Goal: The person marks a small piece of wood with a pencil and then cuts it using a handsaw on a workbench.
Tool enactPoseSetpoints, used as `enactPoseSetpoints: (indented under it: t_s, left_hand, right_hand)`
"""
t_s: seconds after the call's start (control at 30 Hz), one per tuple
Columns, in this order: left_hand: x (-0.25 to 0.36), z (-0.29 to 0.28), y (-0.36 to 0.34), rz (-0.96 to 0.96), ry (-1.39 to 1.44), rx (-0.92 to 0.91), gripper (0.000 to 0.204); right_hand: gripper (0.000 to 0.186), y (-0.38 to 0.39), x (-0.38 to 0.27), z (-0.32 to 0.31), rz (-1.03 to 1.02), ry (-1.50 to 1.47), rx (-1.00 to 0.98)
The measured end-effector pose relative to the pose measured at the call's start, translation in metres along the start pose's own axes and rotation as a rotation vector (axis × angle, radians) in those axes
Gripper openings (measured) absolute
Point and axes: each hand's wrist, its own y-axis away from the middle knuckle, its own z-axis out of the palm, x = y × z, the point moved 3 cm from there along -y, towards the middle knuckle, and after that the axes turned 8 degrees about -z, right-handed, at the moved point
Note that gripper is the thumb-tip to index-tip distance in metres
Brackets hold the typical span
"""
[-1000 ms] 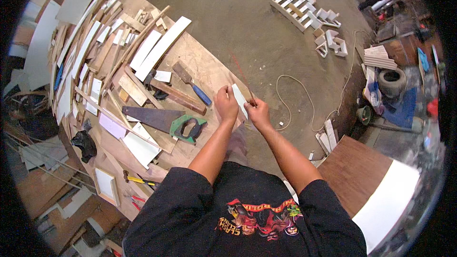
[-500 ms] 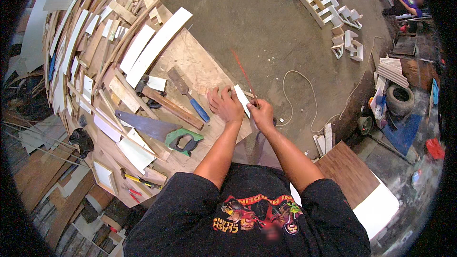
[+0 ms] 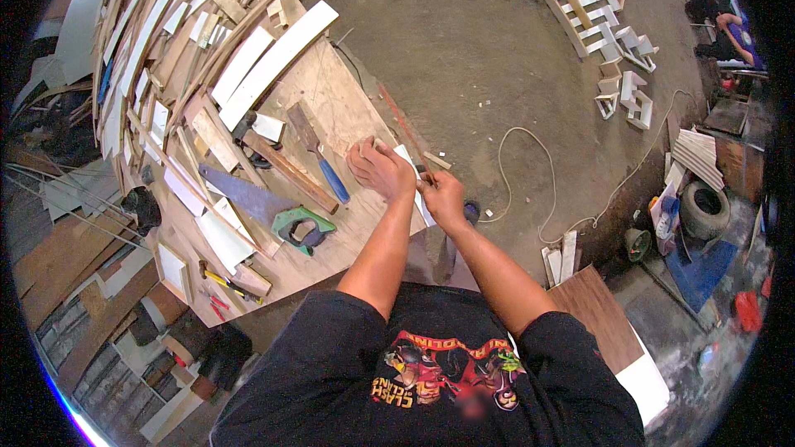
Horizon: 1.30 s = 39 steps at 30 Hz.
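Observation:
My left hand (image 3: 377, 168) presses down on a narrow white strip of board (image 3: 411, 167) at the near edge of the plywood workbench (image 3: 331, 99). My right hand (image 3: 440, 196) is closed around a thin dark tool, apparently a pencil (image 3: 424, 172), with its tip on the strip. Both hands sit close together at the bench's right corner. To the left of my left hand lie a blue-handled scraper (image 3: 319, 153) and a green-handled handsaw (image 3: 265, 209).
Stacked white boards and wood offcuts (image 3: 182, 58) crowd the bench's left and far sides. A white cable (image 3: 530, 182) loops across the concrete floor. White shelf frames (image 3: 600, 21) lie far right, near a seated person (image 3: 733, 29). A brown panel (image 3: 600, 310) and a tyre (image 3: 702, 209) are at right.
The view has shifted, so bench and hands sit more to the left. Both hands have stayed on the white strip, with the right hand working along it.

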Motion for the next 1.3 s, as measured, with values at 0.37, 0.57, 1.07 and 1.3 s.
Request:
enactPoseSetpoints:
  t_s: [0.37,0.57,1.07,1.3]
  left_hand:
    - [0.000,0.005,-0.008,-0.013,-0.129,0.164,0.027]
    - [-0.001,0.006,-0.008,0.003,-0.134,0.175,0.025]
    - [0.008,0.001,-0.009,-0.104,-0.161,0.040,0.034]
    - [0.003,0.007,-0.009,-0.042,-0.200,0.098,0.036]
  right_hand:
    - [0.027,-0.008,0.004,-0.002,-0.008,0.014,-0.087]
    - [0.028,-0.009,0.003,-0.005,0.046,-0.023,-0.114]
    - [0.038,-0.009,-0.003,-0.008,0.001,0.009,-0.095]
    - [0.034,0.002,-0.017,-0.038,-0.064,0.103,-0.135]
